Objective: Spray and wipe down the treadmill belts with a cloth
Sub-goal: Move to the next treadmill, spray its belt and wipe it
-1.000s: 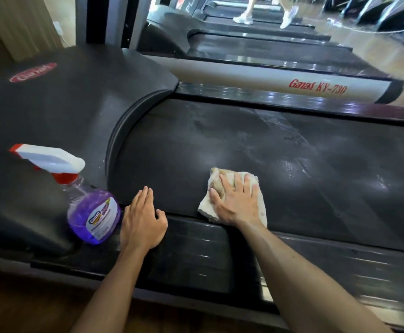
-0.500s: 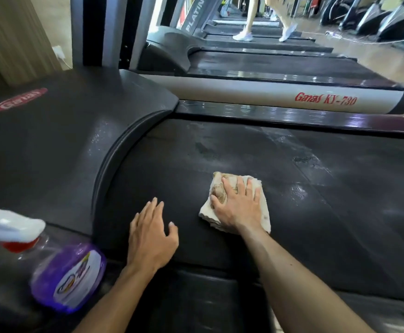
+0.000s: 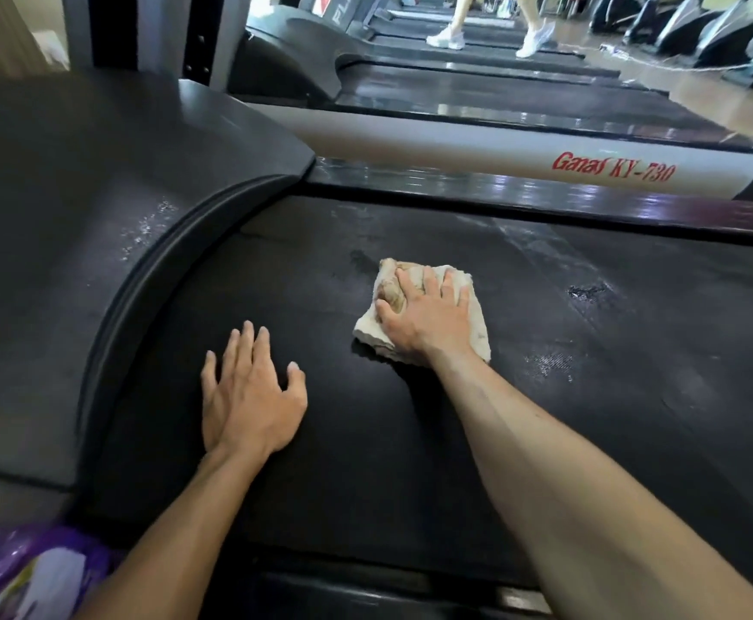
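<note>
A: Where's the cloth [image 3: 428, 315]?
B: Flat on the treadmill belt [image 3: 567, 431], toward one o'clock, under the right hand [image 3: 426, 317], fingers spread, pressing down.
A: And the left hand [image 3: 249, 391]?
B: Open, holding nothing, resting on the belt near the hood [image 3: 97, 208]. Spray bottle [image 3: 21, 570] at seven o'clock.

This is a gym floor, set out with exercise machines in rows. A black treadmill belt [image 3: 410, 431] fills the foreground beside its curved motor cover [image 3: 97, 208], and a second treadmill runs parallel just behind it, its grey side rail [image 3: 477, 149] printed "Ganas KY-730" in red. Farther back, a person's legs in white sneakers [image 3: 446, 38] stand on another treadmill, and more dark machines [image 3: 697, 33] line the wood-toned floor [image 3: 719, 105] at the upper right.
</note>
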{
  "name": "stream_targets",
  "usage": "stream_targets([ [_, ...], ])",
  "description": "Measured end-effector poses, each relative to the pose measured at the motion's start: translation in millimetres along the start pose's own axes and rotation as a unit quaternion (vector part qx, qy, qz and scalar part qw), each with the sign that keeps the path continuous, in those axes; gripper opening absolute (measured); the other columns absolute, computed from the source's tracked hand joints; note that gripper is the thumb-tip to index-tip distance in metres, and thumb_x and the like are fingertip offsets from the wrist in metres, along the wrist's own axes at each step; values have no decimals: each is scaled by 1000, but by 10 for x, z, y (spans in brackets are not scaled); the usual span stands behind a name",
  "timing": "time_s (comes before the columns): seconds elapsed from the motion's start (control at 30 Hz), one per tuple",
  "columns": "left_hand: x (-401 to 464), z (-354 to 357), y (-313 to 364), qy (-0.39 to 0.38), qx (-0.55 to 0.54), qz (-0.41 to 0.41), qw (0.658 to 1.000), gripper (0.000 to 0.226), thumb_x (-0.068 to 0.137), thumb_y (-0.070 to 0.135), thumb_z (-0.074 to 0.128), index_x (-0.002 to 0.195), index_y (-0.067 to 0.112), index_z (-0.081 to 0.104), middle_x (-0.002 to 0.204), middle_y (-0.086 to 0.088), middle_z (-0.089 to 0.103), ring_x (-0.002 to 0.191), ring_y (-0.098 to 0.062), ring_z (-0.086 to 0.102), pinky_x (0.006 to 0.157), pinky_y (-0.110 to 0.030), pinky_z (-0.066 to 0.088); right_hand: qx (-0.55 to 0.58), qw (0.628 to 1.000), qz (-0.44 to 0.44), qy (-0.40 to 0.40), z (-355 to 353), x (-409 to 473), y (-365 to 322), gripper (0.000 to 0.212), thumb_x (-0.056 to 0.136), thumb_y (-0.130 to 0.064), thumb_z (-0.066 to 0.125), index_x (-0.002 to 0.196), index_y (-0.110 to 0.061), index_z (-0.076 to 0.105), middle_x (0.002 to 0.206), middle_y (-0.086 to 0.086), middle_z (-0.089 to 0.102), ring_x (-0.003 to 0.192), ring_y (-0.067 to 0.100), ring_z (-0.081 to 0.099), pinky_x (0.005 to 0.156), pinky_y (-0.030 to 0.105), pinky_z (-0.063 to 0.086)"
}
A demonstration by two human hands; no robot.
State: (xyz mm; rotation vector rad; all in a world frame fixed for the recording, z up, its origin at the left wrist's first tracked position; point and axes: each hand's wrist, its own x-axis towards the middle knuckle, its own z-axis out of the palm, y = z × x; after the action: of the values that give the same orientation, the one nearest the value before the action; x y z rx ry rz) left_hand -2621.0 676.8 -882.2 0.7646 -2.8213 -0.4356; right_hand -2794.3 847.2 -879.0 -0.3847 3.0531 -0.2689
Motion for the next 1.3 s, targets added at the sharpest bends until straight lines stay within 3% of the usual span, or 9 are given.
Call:
stream_targets([
  [0.23, -11, 11, 15, 7, 21, -1, 1000, 71, 102, 47, 32, 163, 15, 12, 171, 0, 3, 157, -13, -2, 128, -40, -2, -19, 986, -161, -36, -77, -327, 287, 71, 98, -72, 25, 163, -47, 8, 174, -3, -1, 159, 24, -11, 127, 49, -7],
  [0.37, -36, 35, 31, 11, 26, 3, 1000, 72, 101, 47, 31, 163, 15, 12, 171, -1, 2, 157, -14, -3, 128, -41, 0, -31, 992, -120, -31, -105, -198, 558, 70, 98, -72, 25, 163, -48, 9, 174, -3, 2, 160, 21, -9, 128, 47, -6],
  [0.53, -13, 39, 32, 10, 24, 5, 1000, 72, 101, 47, 32, 163, 19, 7, 171, 0, -4, 157, -13, -5, 127, -42, -1, -29, 997, -64, -26, -72, 200, 185, 69, 99, -69, 25, 162, -44, 12, 174, -1, 6, 159, 30, -3, 126, 52, -6],
  [0.67, 7, 67, 14, 9, 29, 7, 1000, 72, 100, 48, 31, 163, 20, 7, 171, 1, -4, 157, -13, -5, 127, -42, 0, -29, 990, -132, -33, -56, 105, 27, 73, 96, -71, 23, 162, -45, 11, 174, -1, 4, 160, 29, -5, 126, 53, -8],
  [0.83, 28, 111, -11, 18, 32, 11, 999, 81, 89, 52, 16, 162, 19, 15, 170, -1, 4, 157, -14, 1, 125, -43, 3, -33, 974, -219, -52, -126, -214, 531, 79, 86, -76, 13, 161, -50, 11, 173, -11, 1, 159, 15, -8, 128, 46, -2],
  [0.97, 23, 108, -2, 13, 35, 13, 999, 84, 86, 53, 11, 162, 19, 15, 171, -1, 5, 157, -15, 1, 126, -43, 4, -74, 986, -149, -14, -153, 197, 538, 81, 84, -68, 8, 160, -43, 23, 169, 2, 19, 157, 27, 7, 126, 49, 3],
  [1.1, 35, 88, 2, 5, 35, 12, 999, 81, 88, 52, 15, 163, 19, 12, 171, -1, 3, 157, -14, 0, 126, -43, 4, -57, 994, -87, -29, -44, 518, -15, 63, 95, -63, 23, 155, -43, 24, 169, 5, 21, 157, 36, 8, 123, 59, 3],
  [1.2, 39, 81, 2, 2, 35, 9, 999, 83, 87, 53, 13, 163, 18, 13, 171, 0, 4, 157, -14, 1, 126, -43, 6, -51, 988, -141, -40, -13, 344, -322, 68, 98, -61, 27, 162, -41, 16, 173, 4, 11, 159, 32, -1, 125, 57, -3],
  [1.3, 38, 93, -3, 2, 41, 10, 999, 84, 87, 53, 12, 163, 18, 15, 171, -1, 5, 157, -14, 2, 126, -43, 7, -34, 974, -217, -58, -23, 16, -165, 70, 97, -61, 28, 163, -44, 11, 174, -3, -1, 160, 22, -9, 127, 52, -6],
])
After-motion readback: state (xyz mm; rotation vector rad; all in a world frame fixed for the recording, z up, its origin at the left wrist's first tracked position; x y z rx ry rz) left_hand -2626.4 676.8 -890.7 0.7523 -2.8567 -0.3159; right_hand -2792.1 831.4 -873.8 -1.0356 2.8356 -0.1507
